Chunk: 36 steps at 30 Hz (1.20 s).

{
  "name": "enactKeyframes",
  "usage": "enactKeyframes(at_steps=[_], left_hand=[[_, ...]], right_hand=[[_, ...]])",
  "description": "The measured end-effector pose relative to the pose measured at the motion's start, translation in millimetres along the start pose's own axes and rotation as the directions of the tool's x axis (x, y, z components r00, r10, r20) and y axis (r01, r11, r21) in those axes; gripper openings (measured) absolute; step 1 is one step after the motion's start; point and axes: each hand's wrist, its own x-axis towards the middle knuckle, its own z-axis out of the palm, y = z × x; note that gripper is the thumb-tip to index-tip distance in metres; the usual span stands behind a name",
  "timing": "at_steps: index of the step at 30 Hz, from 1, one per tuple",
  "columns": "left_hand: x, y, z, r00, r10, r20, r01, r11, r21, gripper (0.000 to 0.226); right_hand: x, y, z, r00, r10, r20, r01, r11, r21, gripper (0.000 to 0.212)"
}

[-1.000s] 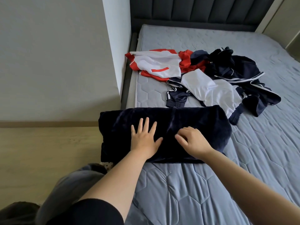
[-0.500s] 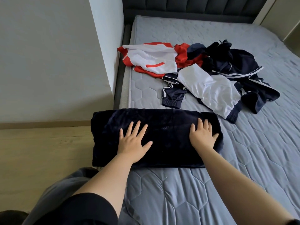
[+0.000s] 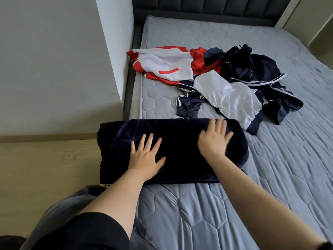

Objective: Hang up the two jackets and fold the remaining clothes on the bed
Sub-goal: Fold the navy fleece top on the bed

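Observation:
A folded dark navy velvety garment lies across the near left edge of the bed, its left end overhanging the side. My left hand rests flat on its left half, fingers spread. My right hand lies flat on its right half, fingers straight and slightly blurred. Farther back lie a red and white jacket and a navy and white jacket, both crumpled, with more dark navy clothing bunched to their right.
A white wall corner stands close to the bed's left side. Wooden floor lies to the left. The dark padded headboard closes the far end. Bare grey mattress stretches along the right side and the near end.
My right hand, first loosely curled on the garment's middle, spread flat at its right end, then slid back left and up. My left hand has stayed flat in place.

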Motion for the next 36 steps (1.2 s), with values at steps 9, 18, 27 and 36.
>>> enactKeyframes(at_steps=[9,18,27,36], left_hand=[[2,-27,-21,0.890,-0.400,-0.219,0.325,0.894,-0.309,0.049],[31,-101,-14,0.664,-0.590,0.460,0.664,0.182,-0.725,0.068],[27,-133,-1,0.617,-0.289,0.732,0.754,-0.047,-0.655,0.077],[9,-146,-33,0.705,-0.151,0.693,0.660,-0.218,-0.719,0.027]], right_hand=[[-26,-70,60,0.929,-0.352,0.116,0.352,0.936,0.020,0.056],[-27,-69,86,0.940,-0.327,0.095,0.333,0.942,-0.052,0.062],[-23,-69,102,0.942,-0.326,0.079,0.333,0.937,-0.109,0.064],[-22,-69,102,0.941,-0.326,0.094,0.336,0.935,-0.114,0.064]])
